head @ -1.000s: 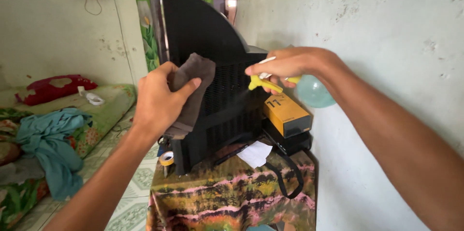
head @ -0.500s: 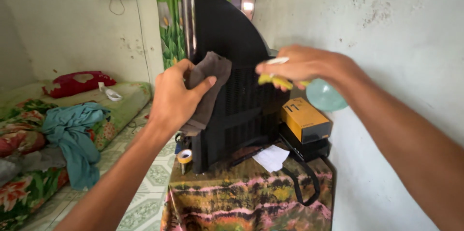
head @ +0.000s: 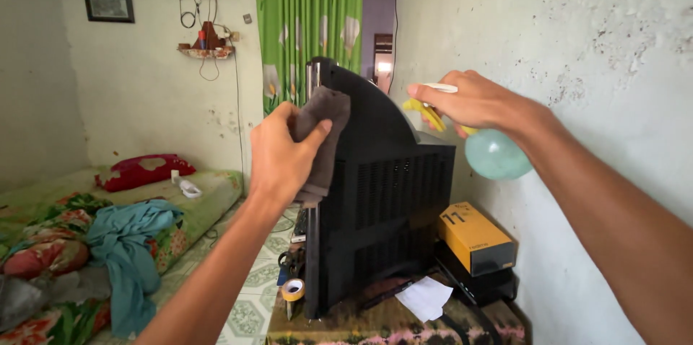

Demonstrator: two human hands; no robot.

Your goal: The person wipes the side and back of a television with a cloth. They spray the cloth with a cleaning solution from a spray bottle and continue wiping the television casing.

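1. Far out past the left fingers I see the bed (head: 86, 244), with a red pillow (head: 144, 170) and a blue-green cloth (head: 126, 244) thrown across it. They lie well apart from anything I hold.

2. My left hand (head: 281, 157) has its fingers (head: 317, 132) clamped on a brown rag (head: 325, 139), thumb on the near side, and presses it against the front edge of the black television (head: 382, 193). A second ago the rag sat lower on the ribbed side; now it is up near the top corner of the set, so I judge the wiping has climbed to the upper casing.

3. Between the two sets of fingers lies the curved back of the television, with the vented panel below them. Low under the left fingers a roll of tape (head: 292, 289) stands on the surface (head: 339, 327) by the foot of the set.

4. My right hand (head: 473, 99) has its fingers (head: 440, 92) closed round the yellow trigger of a spray bottle (head: 491, 150), whose green round body hangs below the wrist. The nozzle points left at the top of the set. It has also risen since a second ago, when it pointed at the side vents.

5. Below the right fingers a yellow box (head: 476, 237) rests on a black box, with a white paper (head: 426, 298) just beside them on the surface. The bare wall (head: 577, 42) runs along behind.
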